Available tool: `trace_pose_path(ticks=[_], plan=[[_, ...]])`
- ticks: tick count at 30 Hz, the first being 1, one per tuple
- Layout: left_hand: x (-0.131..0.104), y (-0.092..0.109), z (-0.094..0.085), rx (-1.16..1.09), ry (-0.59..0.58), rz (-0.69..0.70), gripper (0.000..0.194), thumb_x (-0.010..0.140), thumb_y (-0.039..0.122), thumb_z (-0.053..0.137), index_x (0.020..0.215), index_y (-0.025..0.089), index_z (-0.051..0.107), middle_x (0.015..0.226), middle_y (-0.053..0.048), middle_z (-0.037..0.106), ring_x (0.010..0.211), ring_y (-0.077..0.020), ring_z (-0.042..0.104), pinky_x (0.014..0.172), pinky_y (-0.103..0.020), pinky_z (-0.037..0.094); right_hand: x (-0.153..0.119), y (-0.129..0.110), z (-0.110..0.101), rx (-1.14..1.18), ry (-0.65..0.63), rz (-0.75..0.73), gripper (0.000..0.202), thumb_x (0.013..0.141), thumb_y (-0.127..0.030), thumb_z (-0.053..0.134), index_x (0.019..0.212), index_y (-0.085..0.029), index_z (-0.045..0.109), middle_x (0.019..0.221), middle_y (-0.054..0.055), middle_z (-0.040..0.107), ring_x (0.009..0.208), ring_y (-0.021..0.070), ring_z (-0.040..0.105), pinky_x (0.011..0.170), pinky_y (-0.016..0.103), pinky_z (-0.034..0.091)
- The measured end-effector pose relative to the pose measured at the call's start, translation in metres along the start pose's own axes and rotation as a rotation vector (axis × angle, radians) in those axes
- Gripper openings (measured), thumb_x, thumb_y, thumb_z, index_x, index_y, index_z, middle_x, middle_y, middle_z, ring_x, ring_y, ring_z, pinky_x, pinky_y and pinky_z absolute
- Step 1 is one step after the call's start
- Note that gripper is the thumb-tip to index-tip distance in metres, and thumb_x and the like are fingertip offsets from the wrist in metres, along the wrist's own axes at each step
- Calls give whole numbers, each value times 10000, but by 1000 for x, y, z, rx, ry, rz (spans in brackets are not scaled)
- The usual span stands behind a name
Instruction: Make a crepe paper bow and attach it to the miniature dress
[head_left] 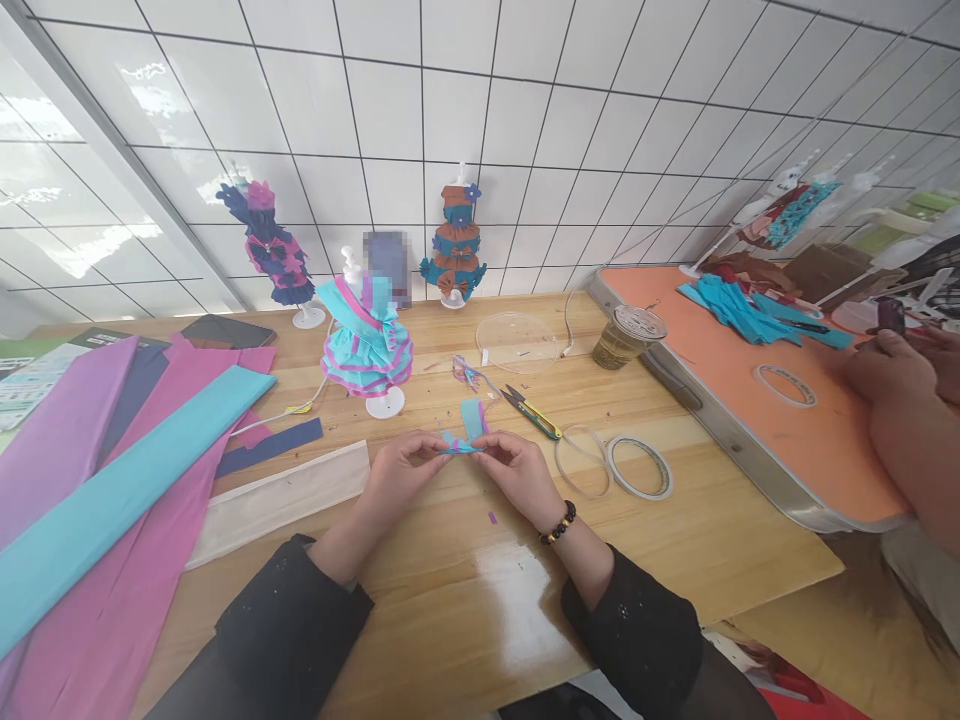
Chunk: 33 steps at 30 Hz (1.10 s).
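Observation:
Between my two hands is a small blue and purple strip [459,447], pinched at both ends. My left hand [405,472] holds its left end between thumb and fingers. The right end is in the pinch of my right hand [517,472], which has a beaded bracelet [558,523] at the wrist. Just behind the strip stands another blue piece with a purple edge [473,418]. Yellow-handled snips [534,414] lie to the right, beside rolls of tape [640,467]. A small dress form in a ruffled turquoise dress [367,345] stands behind my left hand.
Folded turquoise paper [135,500] and pink sheets [112,610] cover the left side. Two more dressed forms [276,255] [456,245] stand by the tiled wall. A lidded cup [628,337] is at the back right. Another person's hands [896,370] are over an orange table [720,400].

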<state>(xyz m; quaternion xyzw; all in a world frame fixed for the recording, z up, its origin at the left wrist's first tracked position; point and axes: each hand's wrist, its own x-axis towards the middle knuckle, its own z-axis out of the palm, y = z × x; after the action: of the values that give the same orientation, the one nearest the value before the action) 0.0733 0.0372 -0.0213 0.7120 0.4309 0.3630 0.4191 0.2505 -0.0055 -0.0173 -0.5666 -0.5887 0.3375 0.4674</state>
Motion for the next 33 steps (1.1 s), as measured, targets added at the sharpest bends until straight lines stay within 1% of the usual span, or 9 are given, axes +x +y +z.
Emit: trace_pose_path(ticks=[3, 7, 13, 18, 24, 29, 33], plan=[[1, -3, 1, -80, -12, -13, 173, 707, 317, 603, 811, 191, 658, 878, -51, 684, 833, -192, 619, 791, -335, 483, 0, 2, 0, 69, 3, 61, 141, 711, -260, 621, 806, -163, 659, 774, 59, 666, 669, 159, 600, 621, 278, 502], [2, -4, 2, -194, -21, -26, 170, 691, 305, 623, 804, 182, 660, 886, -60, 685, 835, -196, 623, 777, -330, 495, 1, 3, 0, 128, 15, 107, 150, 682, -250, 643, 801, -160, 658, 752, 54, 667, 665, 156, 602, 620, 276, 505], [2, -2, 1, -228, -27, -18, 162, 691, 297, 624, 791, 176, 662, 886, -62, 687, 834, -193, 627, 775, -319, 497, 2, 3, 1, 175, 9, 134, 159, 669, -243, 657, 801, -154, 656, 775, 67, 673, 686, 164, 613, 647, 290, 506], [2, -3, 1, -227, -16, -17, 142, 677, 277, 640, 772, 172, 660, 863, -57, 689, 816, -189, 629, 761, -313, 497, 2, 4, 1, 201, 2, 112, 176, 671, -247, 660, 824, -162, 669, 815, 70, 675, 718, 166, 619, 676, 298, 509], [1, -4, 2, -317, -65, -84, 148, 696, 282, 628, 793, 173, 652, 822, -37, 699, 774, -176, 635, 735, -298, 503, 2, 7, 0, 197, -2, 92, 185, 676, -242, 658, 844, -167, 678, 842, 71, 673, 751, 173, 620, 703, 303, 506], [0, -1, 2, -346, -74, -77, 169, 696, 279, 628, 818, 164, 649, 847, -39, 698, 810, -183, 631, 771, -309, 493, 2, 6, 0, 176, -5, 76, 162, 683, -242, 651, 824, -169, 682, 835, 69, 672, 754, 173, 614, 700, 297, 499], [1, -1, 1, -344, -65, -86, 214, 682, 278, 642, 861, 163, 642, 858, -42, 698, 812, -189, 631, 762, -315, 495, 2, 6, -1, 166, -3, 77, 150, 683, -243, 651, 813, -173, 683, 827, 64, 672, 743, 171, 611, 692, 291, 494]])
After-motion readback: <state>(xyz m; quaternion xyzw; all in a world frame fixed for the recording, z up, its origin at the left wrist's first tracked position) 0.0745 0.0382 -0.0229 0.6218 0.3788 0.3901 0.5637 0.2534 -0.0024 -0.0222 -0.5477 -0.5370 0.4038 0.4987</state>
